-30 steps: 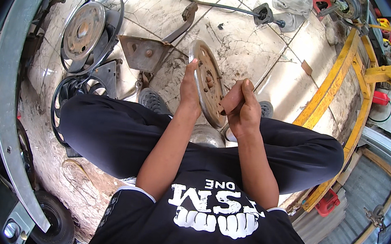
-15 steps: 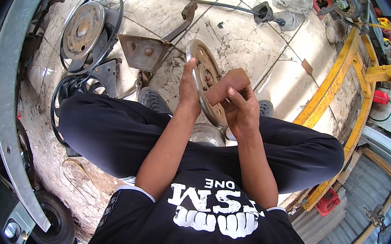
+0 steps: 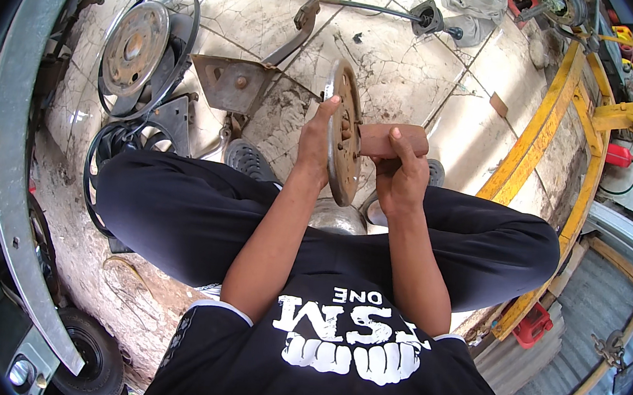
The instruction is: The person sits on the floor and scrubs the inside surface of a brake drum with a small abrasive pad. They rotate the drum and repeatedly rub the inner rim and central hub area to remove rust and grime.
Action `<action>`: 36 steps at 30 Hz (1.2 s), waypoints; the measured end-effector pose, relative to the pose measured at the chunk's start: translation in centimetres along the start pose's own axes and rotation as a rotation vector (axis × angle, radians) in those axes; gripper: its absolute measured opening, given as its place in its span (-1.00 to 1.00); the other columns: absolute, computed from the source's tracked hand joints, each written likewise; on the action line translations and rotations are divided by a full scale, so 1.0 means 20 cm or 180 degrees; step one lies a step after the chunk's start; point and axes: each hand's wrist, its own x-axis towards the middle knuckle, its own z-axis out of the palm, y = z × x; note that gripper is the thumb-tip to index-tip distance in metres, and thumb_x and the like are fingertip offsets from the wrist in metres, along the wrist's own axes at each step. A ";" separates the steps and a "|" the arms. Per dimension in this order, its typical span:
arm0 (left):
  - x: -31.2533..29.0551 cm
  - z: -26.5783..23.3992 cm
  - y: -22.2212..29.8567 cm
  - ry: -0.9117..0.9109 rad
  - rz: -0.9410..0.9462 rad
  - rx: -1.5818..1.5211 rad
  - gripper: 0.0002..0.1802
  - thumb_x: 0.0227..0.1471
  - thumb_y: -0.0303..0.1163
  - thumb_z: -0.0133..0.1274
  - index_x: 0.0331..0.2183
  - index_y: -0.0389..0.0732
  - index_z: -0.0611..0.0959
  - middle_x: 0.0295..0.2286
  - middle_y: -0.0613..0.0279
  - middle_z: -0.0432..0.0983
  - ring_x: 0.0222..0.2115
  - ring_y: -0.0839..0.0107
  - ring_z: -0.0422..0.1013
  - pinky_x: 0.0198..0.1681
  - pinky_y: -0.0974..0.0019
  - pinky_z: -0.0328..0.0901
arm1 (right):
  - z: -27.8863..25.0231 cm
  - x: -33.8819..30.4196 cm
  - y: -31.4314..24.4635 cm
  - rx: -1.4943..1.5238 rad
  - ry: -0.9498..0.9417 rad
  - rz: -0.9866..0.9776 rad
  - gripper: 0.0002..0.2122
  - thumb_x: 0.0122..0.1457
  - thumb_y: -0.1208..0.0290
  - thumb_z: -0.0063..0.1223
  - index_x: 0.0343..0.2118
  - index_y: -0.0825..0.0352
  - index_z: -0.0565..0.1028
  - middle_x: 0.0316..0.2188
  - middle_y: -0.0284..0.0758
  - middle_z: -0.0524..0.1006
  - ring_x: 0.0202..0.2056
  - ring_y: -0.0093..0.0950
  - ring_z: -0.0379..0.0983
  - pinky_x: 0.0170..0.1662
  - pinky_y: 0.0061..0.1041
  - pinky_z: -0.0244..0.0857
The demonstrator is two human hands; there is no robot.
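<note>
My left hand point(image 3: 314, 142) grips the near-left rim of a rusty round metal disc point(image 3: 346, 166), its thumb up along the edge. The disc stands almost on edge above my lap, with holes and bolt-like studs on its right face. In my right hand point(image 3: 403, 180) is a curled brown sheet of sandpaper point(image 3: 398, 139), pinched under the thumb. Its left end meets or lies very close to the disc's face; whether they touch I cannot tell. A rounded metal part point(image 3: 336, 217) sits below the disc, between my legs.
Leftward lie another rusty disc point(image 3: 135, 47) and a black belt point(image 3: 195, 34). A pedal bracket point(image 3: 232, 84) and a long lever with a boot point(image 3: 352, 5) rest on the cracked tile floor. A yellow metal frame point(image 3: 525, 154) stands at right, a grey metal beam point(image 3: 16, 158) at left.
The disc has turned more upright, its face now seen at a steeper slant. My right hand has swung the sandpaper to the right and level.
</note>
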 end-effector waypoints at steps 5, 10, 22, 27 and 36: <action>0.04 -0.02 -0.03 -0.0037 -0.0006 -0.0056 -0.30 0.07 0.23 0.18 -0.14 -0.29 0.60 -0.44 0.19 0.47 -0.53 0.38 0.45 -0.44 0.27 0.43 | 0.00 0.01 0.02 -0.0155 -0.0176 -0.0085 -0.69 0.26 0.47 0.28 0.02 0.31 0.46 -0.13 -0.35 0.55 -0.13 -0.50 0.51 -0.06 -0.42 0.43; 0.01 -0.04 0.01 -0.0084 -0.0041 0.0029 -0.29 0.17 0.21 0.05 0.02 -0.25 0.55 -0.30 0.12 0.55 -0.38 0.35 0.53 -0.29 0.20 0.51 | 0.06 -0.01 0.01 0.0124 -0.0243 -0.0231 -0.57 0.26 0.52 0.27 0.15 0.38 0.41 -0.06 -0.25 0.54 -0.01 -0.45 0.50 0.07 -0.36 0.39; -0.01 -0.01 0.04 0.0138 0.0048 -0.0043 -0.33 0.15 0.25 0.06 -0.09 -0.21 0.58 -0.45 0.20 0.51 -0.47 0.38 0.49 -0.36 0.27 0.48 | 0.05 0.00 0.04 -0.0641 -0.0356 -0.0628 -0.61 0.27 0.49 0.31 0.08 0.35 0.39 -0.10 -0.26 0.64 -0.04 -0.46 0.56 0.12 -0.38 0.39; 0.00 -0.01 0.03 0.0090 0.0083 0.0012 -0.35 0.16 0.24 0.06 -0.13 -0.22 0.59 -0.46 0.21 0.51 -0.48 0.39 0.48 -0.39 0.28 0.46 | 0.07 -0.02 0.00 -0.0329 -0.0218 -0.0259 -0.50 0.27 0.51 0.29 0.20 0.29 0.29 -0.05 -0.24 0.61 -0.02 -0.42 0.56 0.09 -0.41 0.45; 0.00 -0.01 0.04 0.0062 0.0077 -0.0155 -0.33 0.18 0.24 0.03 -0.09 -0.23 0.58 -0.48 0.20 0.52 -0.49 0.38 0.49 -0.39 0.29 0.45 | 0.01 0.04 0.03 -0.0213 0.0334 0.0076 -0.66 0.25 0.53 0.31 0.03 0.25 0.45 -0.12 -0.33 0.62 -0.04 -0.51 0.57 -0.03 -0.38 0.53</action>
